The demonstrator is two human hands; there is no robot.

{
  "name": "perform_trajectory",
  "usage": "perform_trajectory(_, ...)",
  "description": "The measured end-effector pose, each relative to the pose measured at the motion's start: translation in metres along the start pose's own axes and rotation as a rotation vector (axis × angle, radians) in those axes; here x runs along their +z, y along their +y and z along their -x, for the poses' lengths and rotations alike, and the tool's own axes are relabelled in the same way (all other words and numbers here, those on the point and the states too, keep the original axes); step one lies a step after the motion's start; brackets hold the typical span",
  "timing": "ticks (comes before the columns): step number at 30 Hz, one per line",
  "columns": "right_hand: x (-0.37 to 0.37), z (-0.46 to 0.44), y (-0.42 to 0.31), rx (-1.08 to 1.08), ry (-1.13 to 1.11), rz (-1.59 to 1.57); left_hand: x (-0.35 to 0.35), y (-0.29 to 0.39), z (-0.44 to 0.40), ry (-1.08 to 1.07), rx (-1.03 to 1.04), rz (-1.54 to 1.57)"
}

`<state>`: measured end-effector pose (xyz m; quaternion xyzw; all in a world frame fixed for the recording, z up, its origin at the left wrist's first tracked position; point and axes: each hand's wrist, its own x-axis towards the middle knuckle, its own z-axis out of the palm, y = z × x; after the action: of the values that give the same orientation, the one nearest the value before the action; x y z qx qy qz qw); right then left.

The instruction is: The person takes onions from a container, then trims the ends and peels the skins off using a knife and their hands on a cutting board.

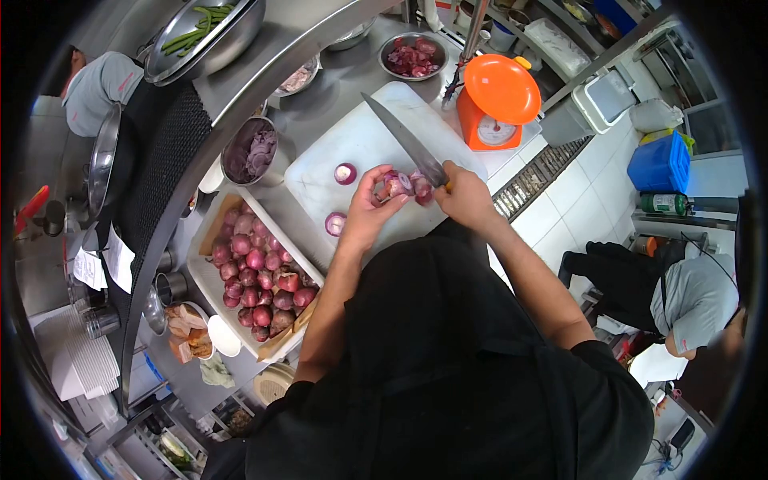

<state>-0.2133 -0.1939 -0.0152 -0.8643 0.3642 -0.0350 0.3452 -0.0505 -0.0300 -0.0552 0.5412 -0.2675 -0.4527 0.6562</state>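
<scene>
My left hand [372,210] has its fingers wrapped round a red onion [395,185] above the white cutting board [320,160]. Closed on the handle of a large kitchen knife [406,142] is my right hand [468,198], with the blade pointing away to the upper left. Loose purple onion skin [422,189] lies beside the blade, close to the held onion. Two trimmed onion pieces, one farther off [345,174] and one nearer [335,224], rest at the board's left side.
A white crate [218,298] of red onions stands left of the board. Behind it is a metal pot [240,152] with purple pieces. A bowl of onion skins [414,58] and an orange scale [500,92] sit beyond the board. Other people work at left [104,92] and right [696,292].
</scene>
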Motion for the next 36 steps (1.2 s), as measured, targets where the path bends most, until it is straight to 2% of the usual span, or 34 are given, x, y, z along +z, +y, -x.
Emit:
perform_trajectory(7,0.003,-0.003,-0.003,0.004,0.006,-0.039,0.009,0.000,-0.001,0.004,-0.058,-0.035)
perform_trajectory(10,0.011,-0.007,-0.002,-0.004,0.060,-0.017,0.009,-0.002,-0.001,0.046,-0.057,-0.107)
perform_trajectory(16,0.012,-0.004,-0.003,-0.068,-0.006,-0.017,0.001,-0.017,-0.012,0.123,-0.097,-0.161)
perform_trajectory(19,0.011,-0.001,-0.005,-0.058,-0.022,-0.002,-0.007,-0.022,-0.012,0.219,-0.101,-0.316)
perform_trajectory(22,0.022,-0.006,0.004,-0.070,0.023,0.070,-0.006,-0.012,-0.006,0.237,-0.104,-0.261)
perform_trajectory(25,0.026,-0.006,0.004,-0.054,-0.026,0.016,0.003,-0.008,-0.007,0.150,-0.059,-0.201)
perform_trajectory(28,0.029,0.001,-0.004,-0.127,0.000,-0.048,0.005,-0.017,-0.012,0.193,-0.092,-0.327)
perform_trajectory(31,0.023,0.004,-0.011,-0.081,-0.045,-0.093,-0.001,-0.024,-0.013,0.234,-0.114,-0.473)
perform_trajectory(36,0.028,0.002,-0.006,-0.124,0.068,0.033,-0.002,-0.015,-0.006,0.293,-0.066,-0.371)
